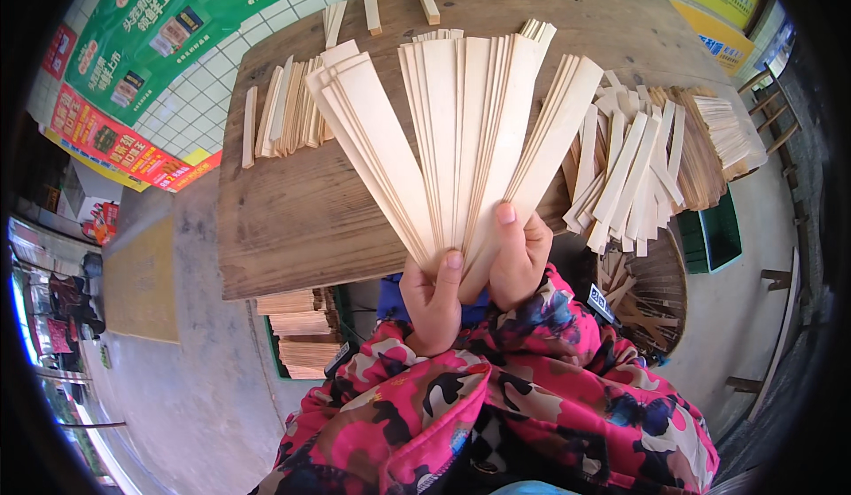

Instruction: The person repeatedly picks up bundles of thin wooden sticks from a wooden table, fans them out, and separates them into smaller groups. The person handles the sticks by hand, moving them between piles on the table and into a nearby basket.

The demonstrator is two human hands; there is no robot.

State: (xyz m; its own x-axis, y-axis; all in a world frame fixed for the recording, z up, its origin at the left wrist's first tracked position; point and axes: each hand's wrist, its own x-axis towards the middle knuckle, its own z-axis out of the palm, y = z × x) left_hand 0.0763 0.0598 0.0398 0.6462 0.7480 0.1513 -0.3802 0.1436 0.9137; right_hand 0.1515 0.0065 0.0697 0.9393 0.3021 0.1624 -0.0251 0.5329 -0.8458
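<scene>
Both hands hold a fan of thin, pale wooden strips, spread upward above the near part of the table. My left hand grips the lower ends on the left, its thumb pressed on the front. Close beside it, my right hand pinches the right side of the fan, thumb also on top. The strips split into several overlapping bunches, wider apart at their upper ends. To the right lies a loose heap of similar strips at the table's edge. The lowest ends of the held strips are hidden behind my fingers.
On the wooden table, a row of strip stacks lies at the left and small wooden blocks at the far edge. Beneath are a crate of bundled strips, a round basket with scraps and a green bin.
</scene>
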